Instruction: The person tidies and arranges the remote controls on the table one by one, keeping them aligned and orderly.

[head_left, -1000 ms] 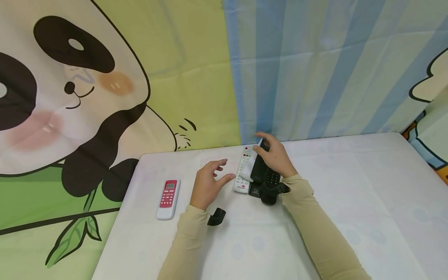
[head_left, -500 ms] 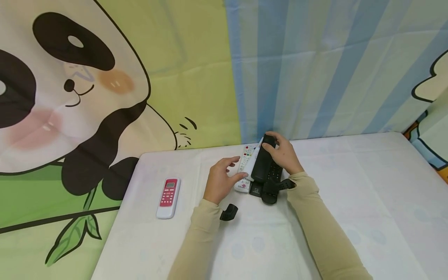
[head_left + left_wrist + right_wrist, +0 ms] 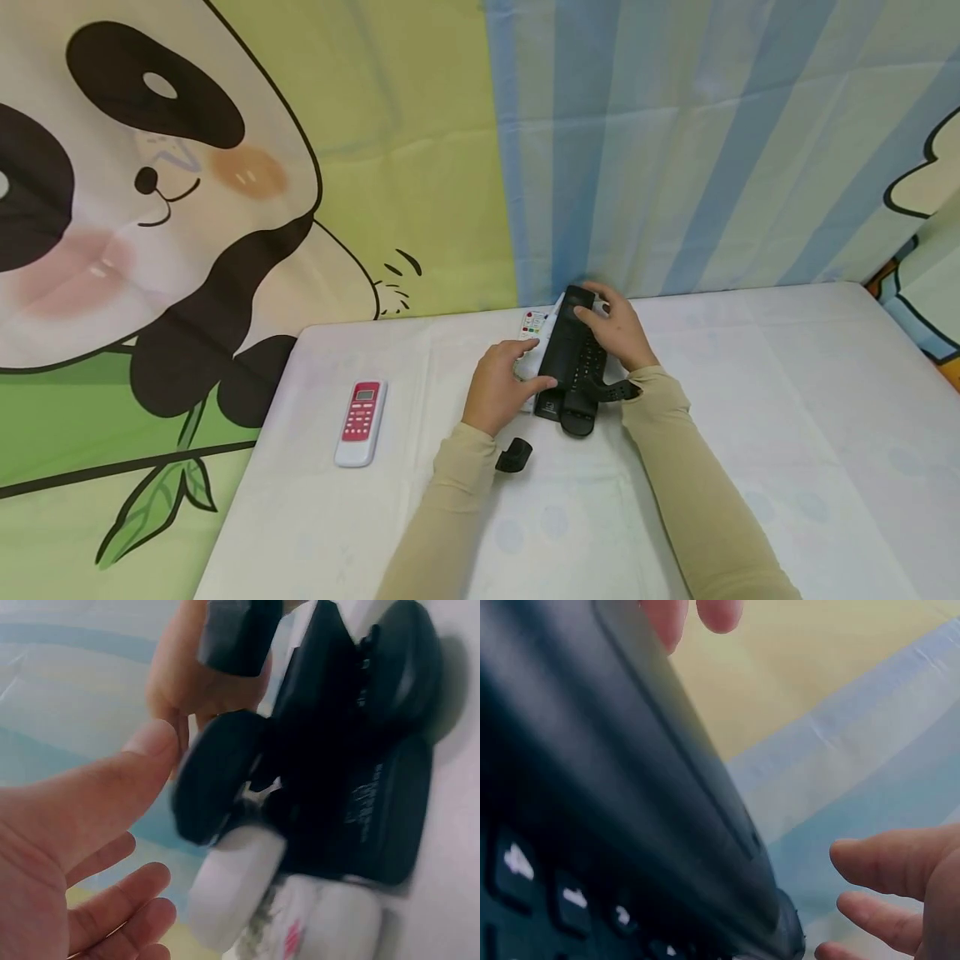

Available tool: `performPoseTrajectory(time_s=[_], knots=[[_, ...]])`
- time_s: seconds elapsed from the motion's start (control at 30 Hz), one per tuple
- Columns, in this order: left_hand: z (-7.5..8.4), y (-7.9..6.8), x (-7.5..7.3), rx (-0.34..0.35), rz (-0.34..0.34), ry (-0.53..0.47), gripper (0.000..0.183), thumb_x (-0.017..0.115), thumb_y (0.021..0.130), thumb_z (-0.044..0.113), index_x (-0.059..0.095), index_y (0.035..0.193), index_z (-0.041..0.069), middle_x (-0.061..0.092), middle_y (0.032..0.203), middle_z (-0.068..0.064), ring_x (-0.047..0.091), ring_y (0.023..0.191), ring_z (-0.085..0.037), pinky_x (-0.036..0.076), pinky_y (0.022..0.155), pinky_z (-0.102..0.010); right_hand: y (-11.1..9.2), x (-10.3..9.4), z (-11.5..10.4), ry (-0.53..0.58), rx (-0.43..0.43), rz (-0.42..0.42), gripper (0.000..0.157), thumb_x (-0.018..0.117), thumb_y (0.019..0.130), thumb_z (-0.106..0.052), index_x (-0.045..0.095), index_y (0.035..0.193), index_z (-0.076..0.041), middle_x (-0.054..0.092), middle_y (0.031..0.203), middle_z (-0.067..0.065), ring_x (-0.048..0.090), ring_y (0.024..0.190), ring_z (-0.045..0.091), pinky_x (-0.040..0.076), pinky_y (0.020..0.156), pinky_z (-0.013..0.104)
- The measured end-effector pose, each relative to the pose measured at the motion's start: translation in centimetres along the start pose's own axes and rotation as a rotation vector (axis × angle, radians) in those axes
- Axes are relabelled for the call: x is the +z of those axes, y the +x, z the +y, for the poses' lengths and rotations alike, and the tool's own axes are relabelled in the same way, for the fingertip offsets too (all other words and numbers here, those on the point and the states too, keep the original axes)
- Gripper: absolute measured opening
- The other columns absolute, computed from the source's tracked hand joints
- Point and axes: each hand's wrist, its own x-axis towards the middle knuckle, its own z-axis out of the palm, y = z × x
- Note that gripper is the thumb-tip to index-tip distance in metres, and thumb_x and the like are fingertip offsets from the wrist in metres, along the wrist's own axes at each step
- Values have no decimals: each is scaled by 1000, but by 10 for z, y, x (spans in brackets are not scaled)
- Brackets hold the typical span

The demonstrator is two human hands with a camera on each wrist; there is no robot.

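At the table's back edge is a cluster of remotes. On top lies a smooth black remote (image 3: 566, 346), slanted over a plain white remote (image 3: 236, 877). A black remote with numbered keys (image 3: 591, 367) shows along its right side, and another black remote (image 3: 549, 407) pokes out below. My left hand (image 3: 504, 383) is at the cluster's left, thumb and fingers spread, thumb tip near the top remote's lower end. My right hand (image 3: 621, 329) hovers by its upper right edge; in the right wrist view these fingers (image 3: 881, 862) are relaxed and apart from it.
A white remote with coloured buttons (image 3: 534, 321) is partly covered at the cluster's left. Farther left on the white-covered table (image 3: 720, 467) lies a white and pink remote (image 3: 360, 425). A printed cloth (image 3: 420, 167) hangs right behind the table.
My left hand has moved right, up to the cluster. The top black remote has shifted slightly right and straightened, and my right hand has moved right and come away from it.
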Motion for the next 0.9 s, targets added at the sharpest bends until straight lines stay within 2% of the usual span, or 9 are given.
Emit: performPoseTrajectory(time_s=[0.4, 0.9], knots=[[-1, 1, 11, 8, -17, 86, 70, 87, 77, 39, 63, 137, 12, 63, 132, -7, 56, 122, -25, 45, 105, -36, 6, 4, 11, -17, 29, 9, 58, 61, 101, -24, 41, 153, -8, 32, 159, 21, 29, 146, 41, 30, 116, 55], [-5, 3, 14, 47, 5, 126, 59, 87, 76, 34, 70, 129, 13, 71, 122, -1, 58, 118, -21, 46, 103, -38, 5, 2, 11, 4, 27, -10, 63, 60, 101, -25, 35, 156, -6, 32, 157, 26, 30, 145, 41, 29, 118, 50]])
